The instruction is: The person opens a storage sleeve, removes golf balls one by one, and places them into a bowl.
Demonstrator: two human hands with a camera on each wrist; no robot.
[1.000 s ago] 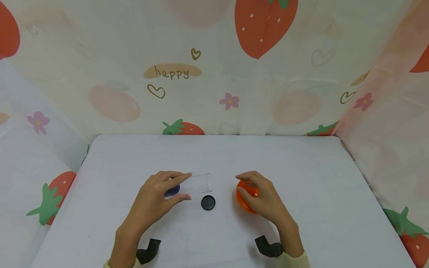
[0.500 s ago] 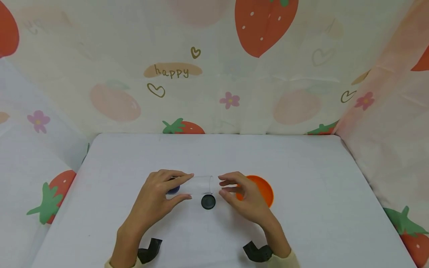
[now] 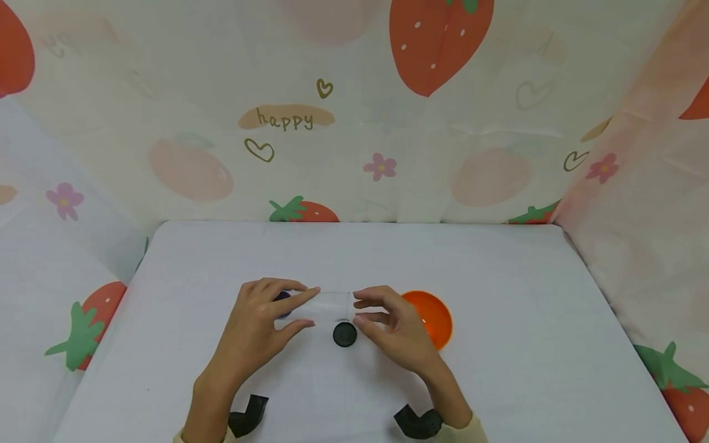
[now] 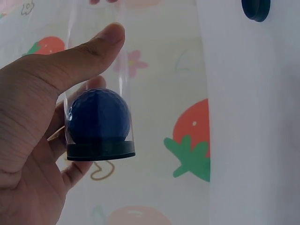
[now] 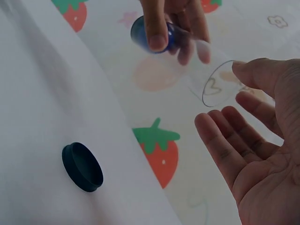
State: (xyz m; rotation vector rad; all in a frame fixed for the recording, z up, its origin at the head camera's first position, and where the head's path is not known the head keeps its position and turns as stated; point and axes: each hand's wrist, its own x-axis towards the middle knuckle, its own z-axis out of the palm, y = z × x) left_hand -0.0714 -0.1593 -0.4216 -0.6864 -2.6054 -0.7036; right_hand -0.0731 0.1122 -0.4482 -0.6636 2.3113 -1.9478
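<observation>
My left hand (image 3: 257, 320) grips a clear plastic tube (image 3: 334, 303) lying sideways, thumb on one side and fingers on the other. A dark cap (image 4: 101, 151) closes the tube's left end. Against that cap, inside the tube, sits a dimpled blue golf ball (image 4: 98, 117), partly hidden by the hand in the head view. The tube's right end is uncapped. Right at that rim is my right hand (image 3: 397, 329), its thumb and fingers spread apart, palm facing the opening. A loose dark round cap (image 3: 344, 335) lies on the table just below the tube's uncapped end.
An orange bowl (image 3: 437, 317) stands behind and right of the right hand, which partly covers it. The white table (image 3: 526, 307) meets strawberry-patterned curtains (image 3: 354, 123) at the back and sides.
My right hand has left the orange bowl and moved left to the tube's uncapped rim; the bowl now sits further right than before. The left hand keeps holding the tube almost in place.
</observation>
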